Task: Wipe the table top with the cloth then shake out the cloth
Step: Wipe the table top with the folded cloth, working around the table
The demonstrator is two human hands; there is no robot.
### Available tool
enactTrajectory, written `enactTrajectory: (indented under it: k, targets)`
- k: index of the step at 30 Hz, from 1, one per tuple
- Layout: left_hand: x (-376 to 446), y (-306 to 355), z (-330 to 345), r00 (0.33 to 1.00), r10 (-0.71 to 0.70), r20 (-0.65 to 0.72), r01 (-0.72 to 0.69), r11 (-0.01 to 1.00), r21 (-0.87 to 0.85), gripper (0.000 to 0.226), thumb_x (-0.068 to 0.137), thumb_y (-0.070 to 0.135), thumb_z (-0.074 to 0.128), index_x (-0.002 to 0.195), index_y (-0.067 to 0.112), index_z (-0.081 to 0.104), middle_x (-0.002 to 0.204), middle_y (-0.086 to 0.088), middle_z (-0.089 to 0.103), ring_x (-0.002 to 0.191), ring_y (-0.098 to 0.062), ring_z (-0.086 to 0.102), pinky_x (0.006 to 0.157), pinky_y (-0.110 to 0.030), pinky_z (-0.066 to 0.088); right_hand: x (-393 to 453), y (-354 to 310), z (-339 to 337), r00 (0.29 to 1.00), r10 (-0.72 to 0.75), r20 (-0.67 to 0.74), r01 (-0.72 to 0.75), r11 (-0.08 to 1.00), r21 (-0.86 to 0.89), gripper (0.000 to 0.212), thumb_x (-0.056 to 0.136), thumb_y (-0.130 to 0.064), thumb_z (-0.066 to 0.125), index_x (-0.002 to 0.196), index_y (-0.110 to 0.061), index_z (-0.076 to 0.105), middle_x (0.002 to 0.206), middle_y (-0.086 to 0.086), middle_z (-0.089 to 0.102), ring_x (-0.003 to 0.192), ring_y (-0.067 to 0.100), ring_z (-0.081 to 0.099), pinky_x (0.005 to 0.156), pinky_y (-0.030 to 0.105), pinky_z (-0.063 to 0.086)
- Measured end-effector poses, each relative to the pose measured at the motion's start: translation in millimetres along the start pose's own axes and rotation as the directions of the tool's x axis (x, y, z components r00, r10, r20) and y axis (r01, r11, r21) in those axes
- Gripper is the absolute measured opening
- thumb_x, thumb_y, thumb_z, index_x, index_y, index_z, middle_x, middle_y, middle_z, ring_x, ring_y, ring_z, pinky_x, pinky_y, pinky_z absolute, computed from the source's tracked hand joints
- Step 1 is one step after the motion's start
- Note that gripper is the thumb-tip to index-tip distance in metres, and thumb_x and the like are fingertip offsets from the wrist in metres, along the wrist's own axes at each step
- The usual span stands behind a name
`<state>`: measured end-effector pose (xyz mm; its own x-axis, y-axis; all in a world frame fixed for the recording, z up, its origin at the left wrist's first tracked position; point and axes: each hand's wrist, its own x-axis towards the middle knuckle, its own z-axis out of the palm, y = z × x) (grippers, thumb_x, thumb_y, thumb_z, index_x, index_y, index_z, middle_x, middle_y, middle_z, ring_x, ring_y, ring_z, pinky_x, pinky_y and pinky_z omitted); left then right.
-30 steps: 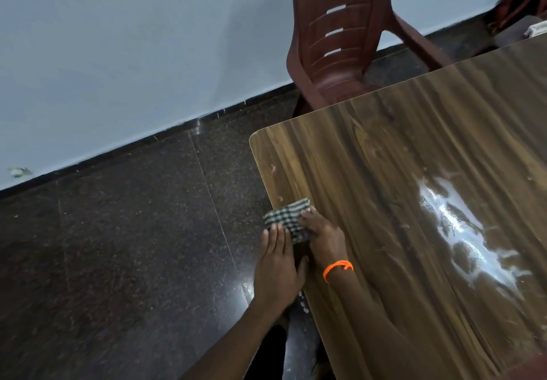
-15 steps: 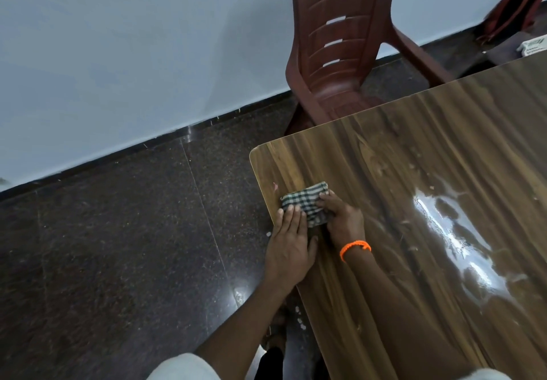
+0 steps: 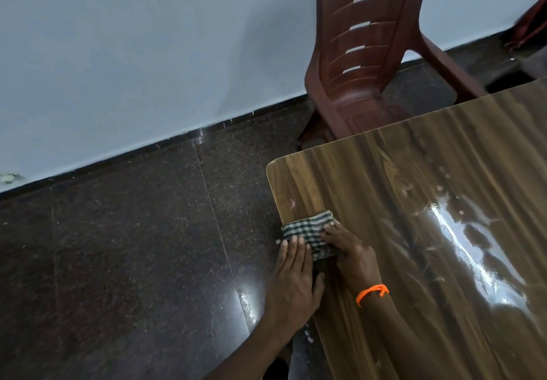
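A glossy wooden table (image 3: pixel 384 190) bears a folded checked cloth (image 3: pixel 307 228).

I slid the cloth (image 3: pixel 307 233) farther along the table (image 3: pixel 414 202) edge toward its corner, my right hand (image 3: pixel 352 256) pushing and my left hand (image 3: pixel 293 279) following beside.
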<state>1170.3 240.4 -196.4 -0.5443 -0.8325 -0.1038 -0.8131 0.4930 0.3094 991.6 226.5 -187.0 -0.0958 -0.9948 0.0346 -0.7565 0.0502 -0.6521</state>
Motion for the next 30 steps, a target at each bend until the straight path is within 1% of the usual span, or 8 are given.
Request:
enactTrajectory:
  k: [6, 8, 11, 16, 20, 25, 28, 30]
  targets:
    - [71, -13, -9, 0.997, 0.043, -0.056, -0.042, 0.999, 0.009, 0.064, 0.106, 0.042, 0.033, 0.148, -0.005, 0.041, 0.157, -0.023, 0.038, 0.152, -0.032, 0.023, 0.123, -0.05, 0.02, 56, 6, -1, 0.977, 0.127, -0.168, -0.122, 0.992, 0.039, 0.044, 0.073, 0.014, 0.065, 0.103, -0.017, 0.073, 0.12, -0.005, 0.066, 0.121, 0.007, 0.053, 0.099, 0.034, 0.048]
    - [90, -26, -13, 0.997, 0.011, -0.082, -0.011, 1.0, 0.004, 0.063, 0.105, 0.042, 0.033, 0.146, -0.005, 0.045, 0.153, -0.023, 0.043, 0.15, -0.032, 0.029, 0.124, -0.05, 0.021, 79, 5, 6, 0.978, 0.102, -0.18, -0.092, 0.994, 0.058, 0.038, 0.075, 0.01, 0.067, 0.101, -0.017, 0.073, 0.119, -0.005, 0.067, 0.12, 0.008, 0.055, 0.1, 0.031, 0.047]
    - [97, -46, -18, 0.992, -0.037, -0.123, 0.037, 0.999, -0.001, 0.061, 0.104, 0.04, 0.037, 0.143, -0.005, 0.05, 0.15, -0.023, 0.048, 0.148, -0.031, 0.034, 0.125, -0.048, 0.019, 107, -3, 17, 0.99, 0.04, -0.134, -0.034, 0.998, 0.048, 0.035, 0.076, 0.007, 0.067, 0.099, -0.017, 0.074, 0.116, -0.003, 0.068, 0.12, 0.007, 0.054, 0.102, 0.017, 0.039]
    - [60, -52, -13, 0.988, -0.113, -0.103, 0.109, 0.993, -0.043, 0.064, 0.108, 0.043, 0.031, 0.148, -0.006, 0.042, 0.155, -0.024, 0.041, 0.153, -0.03, 0.024, 0.126, -0.048, 0.014, 103, -20, 23, 0.995, -0.102, 0.013, 0.102, 0.994, 0.029, 0.035, 0.075, 0.006, 0.07, 0.104, -0.014, 0.072, 0.12, 0.002, 0.066, 0.123, 0.015, 0.053, 0.1, 0.033, 0.046]
    - [36, -33, -4, 0.992, -0.088, -0.09, 0.082, 0.994, -0.068, 0.064, 0.109, 0.045, 0.034, 0.15, -0.005, 0.038, 0.158, -0.022, 0.036, 0.155, -0.027, 0.016, 0.125, -0.049, 0.019, 72, -4, 15, 0.989, -0.121, 0.086, 0.12, 0.993, 0.023, 0.046, 0.072, 0.009, 0.071, 0.109, -0.018, 0.071, 0.125, -0.002, 0.063, 0.127, 0.01, 0.048, 0.099, 0.034, 0.048]
    - [78, -22, -6, 0.996, 0.059, -0.067, -0.059, 0.998, 0.006, 0.063, 0.107, 0.043, 0.035, 0.15, -0.002, 0.04, 0.159, -0.021, 0.035, 0.155, -0.028, 0.016, 0.125, -0.048, 0.017, 70, 14, -6, 0.996, 0.004, -0.087, -0.007, 0.999, -0.035, 0.049, 0.07, 0.015, 0.064, 0.105, -0.017, 0.072, 0.123, -0.002, 0.064, 0.125, 0.01, 0.05, 0.104, 0.021, 0.039]
    - [122, -24, -15, 0.994, 0.103, -0.031, -0.101, 0.992, 0.07, 0.065, 0.105, 0.044, 0.031, 0.152, -0.002, 0.036, 0.16, -0.02, 0.034, 0.155, -0.03, 0.016, 0.126, -0.048, 0.012, 100, 18, -12, 0.982, 0.073, -0.175, -0.085, 0.994, -0.062, 0.042, 0.072, 0.013, 0.064, 0.103, -0.015, 0.073, 0.12, 0.0, 0.066, 0.122, 0.015, 0.054, 0.1, 0.031, 0.045]
    - [148, -31, -23, 0.994, 0.106, -0.03, -0.103, 0.99, 0.098, 0.066, 0.104, 0.043, 0.028, 0.152, -0.001, 0.037, 0.159, -0.02, 0.036, 0.154, -0.03, 0.02, 0.126, -0.047, 0.01, 126, 19, -11, 0.969, 0.118, -0.216, -0.124, 0.992, -0.018, 0.034, 0.073, 0.008, 0.066, 0.099, -0.013, 0.074, 0.117, 0.001, 0.068, 0.118, 0.016, 0.057, 0.098, 0.027, 0.044]
